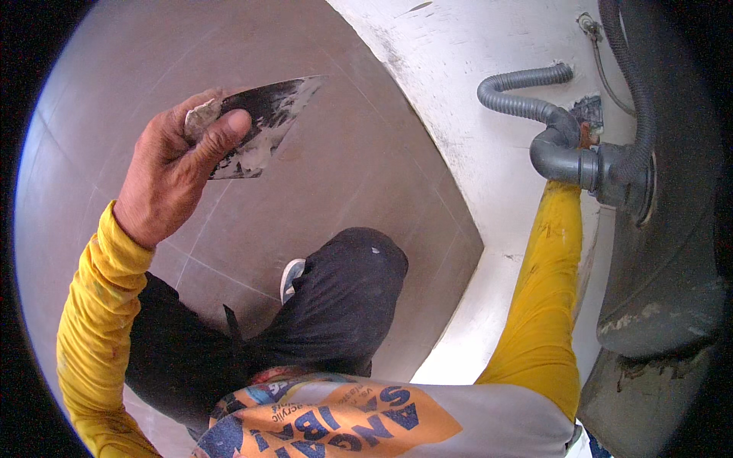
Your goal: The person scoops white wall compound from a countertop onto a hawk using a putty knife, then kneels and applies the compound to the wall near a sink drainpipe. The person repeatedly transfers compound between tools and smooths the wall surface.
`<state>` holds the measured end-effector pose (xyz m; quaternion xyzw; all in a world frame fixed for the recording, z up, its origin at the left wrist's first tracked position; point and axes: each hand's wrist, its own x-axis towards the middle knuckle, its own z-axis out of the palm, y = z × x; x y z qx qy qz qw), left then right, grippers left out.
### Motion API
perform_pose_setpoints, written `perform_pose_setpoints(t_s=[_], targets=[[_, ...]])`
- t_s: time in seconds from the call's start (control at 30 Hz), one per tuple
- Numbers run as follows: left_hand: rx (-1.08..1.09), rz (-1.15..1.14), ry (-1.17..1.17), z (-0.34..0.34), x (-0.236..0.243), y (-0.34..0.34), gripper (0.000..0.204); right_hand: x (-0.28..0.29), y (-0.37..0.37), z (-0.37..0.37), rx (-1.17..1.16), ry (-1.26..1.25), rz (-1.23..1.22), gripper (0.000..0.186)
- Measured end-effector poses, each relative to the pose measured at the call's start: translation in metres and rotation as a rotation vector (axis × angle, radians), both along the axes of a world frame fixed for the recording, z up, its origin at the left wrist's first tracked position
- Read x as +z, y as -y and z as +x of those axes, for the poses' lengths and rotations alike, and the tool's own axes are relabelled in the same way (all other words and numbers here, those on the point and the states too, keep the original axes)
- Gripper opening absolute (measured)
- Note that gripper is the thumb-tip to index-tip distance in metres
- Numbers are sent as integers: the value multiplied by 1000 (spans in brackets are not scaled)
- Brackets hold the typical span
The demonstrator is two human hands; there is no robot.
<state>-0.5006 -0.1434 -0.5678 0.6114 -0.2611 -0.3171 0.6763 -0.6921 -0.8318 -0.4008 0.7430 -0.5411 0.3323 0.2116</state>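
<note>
Your left grip [174, 156] is clamped on the smeared putty knife [263, 111], its blade [282, 103] extending right of that grip. Hold it level. Guide your right sleeve [544, 282] clear of the grey drain trap [561, 153], which hides the right grip; its state cannot be told.

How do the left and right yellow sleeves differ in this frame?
The left sleeve ends at a visible cuff, with the left hand gripping a flat scraper; the right sleeve passes behind the grey drain pipe, its cuff hidden.
The left sleeve is gathered in close folds; the right sleeve is stretched smoother.
Both are yellow and look smudged.
</note>
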Motion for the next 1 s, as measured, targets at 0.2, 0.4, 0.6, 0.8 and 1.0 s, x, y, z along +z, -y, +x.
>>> perform_pose_setpoints(t_s=[0.2,0.4,0.6,0.8,1.0], targets=[[-17,11,-19,-2,-2,4,39,20,-1,9,90,-87,-56,38],[13,-43,-29,-2,1,1,39,38,-7,26,236,-185,-146,36],[30,-47,-31,-7,0,2,37,51,-21,35,359,-358,-268,35],[-12,-61,-23,-4,3,-1,35,62,-25,63,424,-617,-518,31],[-22,-80,7,-4,4,-1,37,51,-23,69,321,-492,-486,30]])
